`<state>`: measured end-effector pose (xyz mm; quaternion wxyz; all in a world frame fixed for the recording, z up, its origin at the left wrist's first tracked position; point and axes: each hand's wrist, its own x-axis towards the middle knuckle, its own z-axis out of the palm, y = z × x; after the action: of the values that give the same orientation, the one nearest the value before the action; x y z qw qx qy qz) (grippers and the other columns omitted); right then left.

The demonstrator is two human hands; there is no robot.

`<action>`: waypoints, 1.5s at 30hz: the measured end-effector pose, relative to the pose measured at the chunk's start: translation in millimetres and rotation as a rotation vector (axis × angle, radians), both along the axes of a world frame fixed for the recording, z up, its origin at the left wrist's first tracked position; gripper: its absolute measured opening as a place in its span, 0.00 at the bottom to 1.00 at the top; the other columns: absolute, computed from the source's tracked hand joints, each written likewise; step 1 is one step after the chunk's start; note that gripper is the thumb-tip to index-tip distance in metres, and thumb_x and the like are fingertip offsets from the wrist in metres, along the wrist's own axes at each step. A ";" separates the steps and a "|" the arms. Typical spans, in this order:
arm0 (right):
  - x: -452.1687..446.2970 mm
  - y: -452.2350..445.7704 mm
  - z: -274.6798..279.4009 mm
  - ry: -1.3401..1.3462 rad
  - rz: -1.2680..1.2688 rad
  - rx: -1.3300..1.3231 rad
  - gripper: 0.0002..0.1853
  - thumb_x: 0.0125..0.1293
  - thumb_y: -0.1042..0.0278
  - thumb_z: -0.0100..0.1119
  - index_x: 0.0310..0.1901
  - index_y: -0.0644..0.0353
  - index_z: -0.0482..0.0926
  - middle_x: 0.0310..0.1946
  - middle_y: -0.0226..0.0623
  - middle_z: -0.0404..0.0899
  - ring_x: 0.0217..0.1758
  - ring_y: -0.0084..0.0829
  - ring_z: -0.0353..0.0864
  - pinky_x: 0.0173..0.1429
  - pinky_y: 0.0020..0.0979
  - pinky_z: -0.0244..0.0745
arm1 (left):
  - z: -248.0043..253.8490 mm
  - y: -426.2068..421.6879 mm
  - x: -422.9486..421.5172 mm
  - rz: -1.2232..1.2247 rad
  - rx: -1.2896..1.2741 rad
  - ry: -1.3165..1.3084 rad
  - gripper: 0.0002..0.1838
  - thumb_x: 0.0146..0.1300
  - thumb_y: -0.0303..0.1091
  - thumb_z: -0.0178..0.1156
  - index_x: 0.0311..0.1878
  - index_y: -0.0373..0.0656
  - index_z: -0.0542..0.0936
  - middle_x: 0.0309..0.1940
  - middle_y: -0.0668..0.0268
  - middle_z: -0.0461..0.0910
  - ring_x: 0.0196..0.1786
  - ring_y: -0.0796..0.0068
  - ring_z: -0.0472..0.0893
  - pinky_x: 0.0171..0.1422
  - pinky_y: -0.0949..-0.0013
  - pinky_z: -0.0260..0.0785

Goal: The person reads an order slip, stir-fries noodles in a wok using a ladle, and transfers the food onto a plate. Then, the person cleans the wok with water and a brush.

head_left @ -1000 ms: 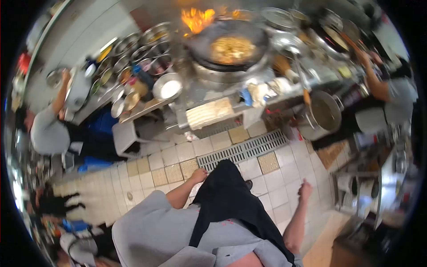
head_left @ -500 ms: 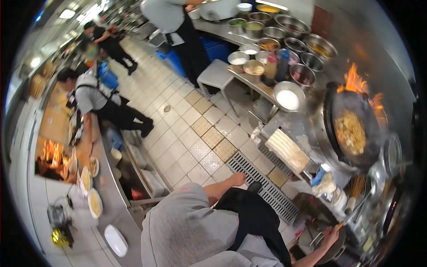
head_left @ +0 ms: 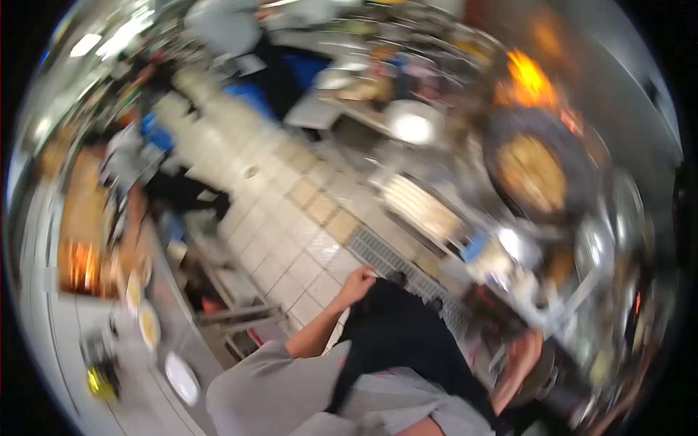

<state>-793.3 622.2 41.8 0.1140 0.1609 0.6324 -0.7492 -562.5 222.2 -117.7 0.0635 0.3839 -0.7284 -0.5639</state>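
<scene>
My left hand [head_left: 356,285] is closed beside the black apron [head_left: 403,327], with nothing visible in it. My right hand [head_left: 525,352], smeared by motion, is closed at the lower end of a long metal ladle [head_left: 580,296], beside the worktop's front edge and above a large pot [head_left: 547,374]. A dark wok [head_left: 502,156] holds yellowish-brown food [head_left: 532,173] on the stove, with flames [head_left: 529,78] behind it. Folded pale cloth [head_left: 420,207] lies at the stove's front edge. A metal bowl [head_left: 413,125] with white contents is left of the wok.
Several blurred bowls and bottles crowd the upper counter. One person [head_left: 225,29] stands by it; another [head_left: 131,156] is at the left counter, which holds plates of food and an empty white dish [head_left: 182,379]. A floor grate [head_left: 385,254] lies ahead of me.
The view has swung left from the first frame, then shifted slightly. My right hand has gone from hanging free over the floor to the ladle at the stove. My left hand stays closed.
</scene>
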 end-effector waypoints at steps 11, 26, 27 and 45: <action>-149.4 -42.3 42.5 0.169 0.392 0.288 0.19 0.69 0.68 0.51 0.61 0.55 0.68 0.17 0.26 0.66 0.12 0.20 0.66 0.13 0.26 0.64 | 149.8 139.1 -270.3 -0.685 -0.933 0.209 0.34 0.55 0.38 0.67 0.65 0.44 0.68 0.55 0.47 0.72 0.53 0.51 0.76 0.54 0.56 0.72; -157.1 -17.2 61.6 0.315 0.847 0.853 0.28 0.66 0.64 0.55 0.68 0.52 0.64 0.30 0.45 0.81 0.28 0.42 0.79 0.37 0.38 0.74 | 125.5 142.8 -288.5 -0.771 -0.405 -0.009 0.31 0.51 0.34 0.65 0.61 0.41 0.70 0.50 0.48 0.78 0.49 0.50 0.81 0.53 0.56 0.73; -154.4 -2.3 69.9 0.423 0.836 1.057 0.28 0.66 0.65 0.55 0.67 0.54 0.65 0.35 0.50 0.83 0.34 0.48 0.82 0.44 0.40 0.75 | 117.9 134.7 -280.4 -0.654 -0.111 0.064 0.31 0.52 0.34 0.64 0.61 0.39 0.70 0.47 0.50 0.79 0.48 0.54 0.81 0.53 0.58 0.74; -44.2 -34.5 72.2 -0.122 0.417 -0.021 0.35 0.66 0.73 0.54 0.73 0.54 0.54 0.20 0.27 0.69 0.15 0.17 0.66 0.15 0.24 0.65 | 111.0 90.2 -408.3 -0.154 1.023 0.160 0.23 0.69 0.56 0.47 0.53 0.46 0.72 0.41 0.62 0.80 0.40 0.66 0.83 0.33 0.60 0.77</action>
<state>-837.5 587.7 114.0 0.3063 0.0704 0.6361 -0.7047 -970.8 312.4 -6.7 -0.1182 0.2667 -0.3788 -0.8783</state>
